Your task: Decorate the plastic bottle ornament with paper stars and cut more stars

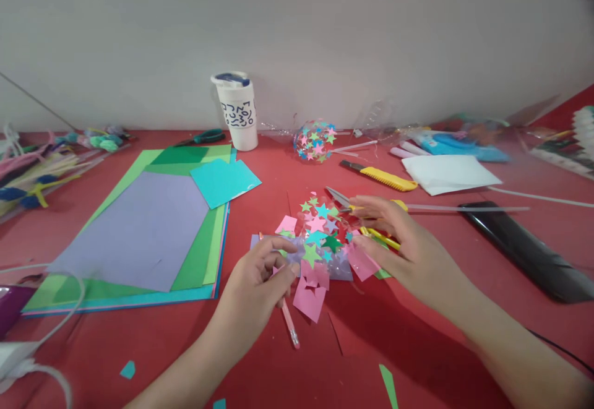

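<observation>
At frame centre, my left hand [260, 282] curled beside the paper stars [320, 231], its grasp unclear, while my right hand [408, 248] spread open.

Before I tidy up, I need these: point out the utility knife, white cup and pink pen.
utility knife [390, 179]: head view, yellow handle.
white cup [240, 121]: head view, side wall.
pink pen [290, 325]: head view, lower shaft.

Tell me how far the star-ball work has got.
Done: one star-covered ball sits by the cup. In hand: left hand and right hand flank a second ball, partly starred. Left: probably more stars; cut pink paper lies beside it.
</observation>
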A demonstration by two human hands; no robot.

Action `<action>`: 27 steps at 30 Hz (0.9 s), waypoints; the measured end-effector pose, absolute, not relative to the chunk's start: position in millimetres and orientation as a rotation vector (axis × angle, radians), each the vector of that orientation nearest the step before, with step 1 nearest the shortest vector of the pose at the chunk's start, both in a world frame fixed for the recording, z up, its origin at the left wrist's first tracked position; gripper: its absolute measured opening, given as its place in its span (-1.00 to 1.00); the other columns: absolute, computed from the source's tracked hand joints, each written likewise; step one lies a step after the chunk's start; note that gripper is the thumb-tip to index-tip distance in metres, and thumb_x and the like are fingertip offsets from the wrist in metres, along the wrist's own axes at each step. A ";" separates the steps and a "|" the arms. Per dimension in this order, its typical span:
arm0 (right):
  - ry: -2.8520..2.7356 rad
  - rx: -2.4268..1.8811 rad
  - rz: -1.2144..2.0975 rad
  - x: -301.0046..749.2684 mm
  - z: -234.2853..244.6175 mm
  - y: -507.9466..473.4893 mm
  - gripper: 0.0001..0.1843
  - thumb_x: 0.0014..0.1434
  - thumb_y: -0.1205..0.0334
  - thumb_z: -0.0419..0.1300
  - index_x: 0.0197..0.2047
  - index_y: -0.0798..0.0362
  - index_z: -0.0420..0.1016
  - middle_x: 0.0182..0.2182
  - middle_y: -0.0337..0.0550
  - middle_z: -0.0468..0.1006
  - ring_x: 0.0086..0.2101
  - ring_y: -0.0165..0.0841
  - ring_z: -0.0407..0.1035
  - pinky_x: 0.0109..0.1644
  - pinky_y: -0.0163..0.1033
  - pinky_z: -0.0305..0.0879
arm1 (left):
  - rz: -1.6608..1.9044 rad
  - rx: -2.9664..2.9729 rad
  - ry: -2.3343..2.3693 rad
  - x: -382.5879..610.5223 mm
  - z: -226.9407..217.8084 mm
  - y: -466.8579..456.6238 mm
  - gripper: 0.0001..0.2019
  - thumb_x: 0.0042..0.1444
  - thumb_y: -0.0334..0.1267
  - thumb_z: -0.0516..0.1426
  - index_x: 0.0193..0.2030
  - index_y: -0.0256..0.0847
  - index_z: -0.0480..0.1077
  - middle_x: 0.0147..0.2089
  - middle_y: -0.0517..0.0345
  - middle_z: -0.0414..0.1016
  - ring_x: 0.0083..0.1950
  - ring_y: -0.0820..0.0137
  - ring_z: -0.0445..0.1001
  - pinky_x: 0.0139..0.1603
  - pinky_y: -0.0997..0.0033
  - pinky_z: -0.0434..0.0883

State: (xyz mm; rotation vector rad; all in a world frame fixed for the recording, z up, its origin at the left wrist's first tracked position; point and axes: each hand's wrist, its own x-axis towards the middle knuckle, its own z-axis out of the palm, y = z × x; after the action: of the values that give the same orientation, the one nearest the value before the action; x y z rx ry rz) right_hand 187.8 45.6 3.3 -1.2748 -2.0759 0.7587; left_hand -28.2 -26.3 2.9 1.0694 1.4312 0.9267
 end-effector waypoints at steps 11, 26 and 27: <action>-2.274 -0.766 -0.077 175.3 18.0 21.0 -0.76 0.11 0.45 0.16 -0.14 0.04 0.37 -0.06 0.05 0.42 -0.03 -0.11 0.32 0.06 0.03 0.25 | 0.953 1.358 1.600 -21.5 -4.4 -26.3 -0.91 0.09 -0.24 0.09 -0.25 -0.09 0.37 -0.47 0.33 0.14 -0.48 0.49 0.17 -0.44 0.48 0.12; -2.348 -0.758 -0.183 156.7 7.3 12.9 -0.85 0.08 0.38 0.23 -0.23 0.14 0.42 -0.09 0.05 0.39 -0.06 -0.09 0.24 0.07 0.10 0.21 | 0.975 1.399 1.624 -23.1 -9.0 -22.9 -0.90 0.13 -0.24 0.05 -0.24 -0.10 0.37 -0.43 0.31 0.22 -0.43 0.47 0.22 -0.39 0.47 0.17; -2.333 -0.752 -0.173 158.3 7.5 13.6 -0.86 0.08 0.38 0.23 -0.24 0.13 0.42 -0.10 0.04 0.39 -0.07 -0.10 0.25 0.06 0.10 0.22 | 0.974 1.400 1.627 -23.3 -8.7 -23.4 -0.90 0.12 -0.24 0.05 -0.25 -0.11 0.37 -0.44 0.31 0.21 -0.43 0.47 0.22 -0.39 0.47 0.17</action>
State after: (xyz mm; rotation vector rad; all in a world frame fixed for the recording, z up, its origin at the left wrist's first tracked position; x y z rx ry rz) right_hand 158.3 13.6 7.5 -0.7522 -2.3327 -0.1731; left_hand -23.3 -23.4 -8.7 1.4000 1.6266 0.9743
